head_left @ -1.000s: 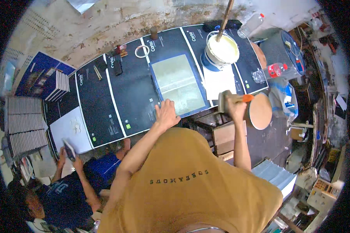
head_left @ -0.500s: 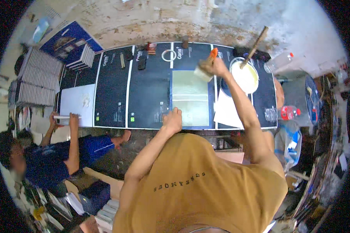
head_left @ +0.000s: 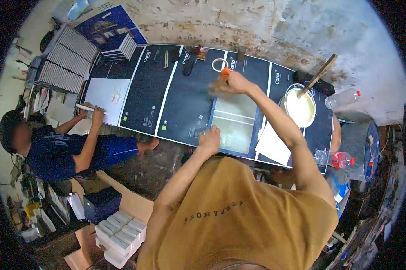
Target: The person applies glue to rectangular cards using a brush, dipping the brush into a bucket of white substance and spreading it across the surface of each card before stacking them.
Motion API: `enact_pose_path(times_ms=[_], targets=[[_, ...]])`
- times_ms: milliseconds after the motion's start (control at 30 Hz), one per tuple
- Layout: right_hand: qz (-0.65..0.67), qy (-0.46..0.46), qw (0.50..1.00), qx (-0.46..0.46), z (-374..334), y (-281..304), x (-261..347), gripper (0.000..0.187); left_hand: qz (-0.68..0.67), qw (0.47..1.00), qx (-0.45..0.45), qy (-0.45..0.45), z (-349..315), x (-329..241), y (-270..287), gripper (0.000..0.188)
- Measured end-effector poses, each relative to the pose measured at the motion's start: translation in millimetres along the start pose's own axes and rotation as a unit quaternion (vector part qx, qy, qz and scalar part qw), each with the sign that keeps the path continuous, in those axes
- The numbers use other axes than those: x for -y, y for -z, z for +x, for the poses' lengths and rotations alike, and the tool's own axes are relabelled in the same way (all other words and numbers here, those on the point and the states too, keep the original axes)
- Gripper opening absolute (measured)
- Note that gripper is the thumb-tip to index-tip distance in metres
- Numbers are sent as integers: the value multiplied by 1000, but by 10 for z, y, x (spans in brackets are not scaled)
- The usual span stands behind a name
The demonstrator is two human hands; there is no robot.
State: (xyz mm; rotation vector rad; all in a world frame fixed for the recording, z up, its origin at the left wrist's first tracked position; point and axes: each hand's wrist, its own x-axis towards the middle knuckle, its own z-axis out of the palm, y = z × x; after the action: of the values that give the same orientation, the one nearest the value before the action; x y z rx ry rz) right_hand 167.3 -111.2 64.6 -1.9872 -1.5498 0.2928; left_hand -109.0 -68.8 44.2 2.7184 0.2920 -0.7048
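Note:
My right hand (head_left: 238, 83) is closed round the orange handle of a wide brush (head_left: 218, 87). Its bristles are smeared by motion over the far left edge of a blue-bordered sheet (head_left: 252, 139). Two pale grey-green panels (head_left: 232, 135) lie on that sheet, parted by a narrow light strip. They look glossy. At the sheet's near left edge rests my left hand (head_left: 209, 140), fingers bent and pointing away from me, with nothing seen in them. To the right stands a bucket of creamy white liquid (head_left: 300, 110) with a wooden stick (head_left: 317, 75) leaning in it.
White paper (head_left: 275, 146) lies right of the sheet. Tape ring (head_left: 220, 65), dark blocks (head_left: 188, 67) and plastic bottles (head_left: 343, 99) stand about the black table. On the left, a co-worker (head_left: 72, 148) holds a white flat piece (head_left: 91, 108) near stacked books (head_left: 65, 58).
My right hand has carried the brush leftward from beside the bucket to the sheet's far left edge. My left hand stays at the near edge. The whole view has tilted.

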Motion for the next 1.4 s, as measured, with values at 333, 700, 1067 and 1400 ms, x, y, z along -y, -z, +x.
enact_pose_path(times_ms=[333, 700, 1067, 1400], targets=[[6, -195, 917, -349, -439, -80, 285, 14, 22, 998, 33, -53, 104, 44, 105, 48], [62, -377, 760, -525, -2458, -494, 946, 27, 43, 991, 66, -112, 165, 172, 268, 44], [133, -414, 726, -533, -2143, -857, 1043, 35, -75, 997, -5, -9, 1650, 488, 938, 59], [136, -460, 714, -511, -2161, -1040, 940, 32, -184, 976, 117, -25, 133, 569, 441, 53]])
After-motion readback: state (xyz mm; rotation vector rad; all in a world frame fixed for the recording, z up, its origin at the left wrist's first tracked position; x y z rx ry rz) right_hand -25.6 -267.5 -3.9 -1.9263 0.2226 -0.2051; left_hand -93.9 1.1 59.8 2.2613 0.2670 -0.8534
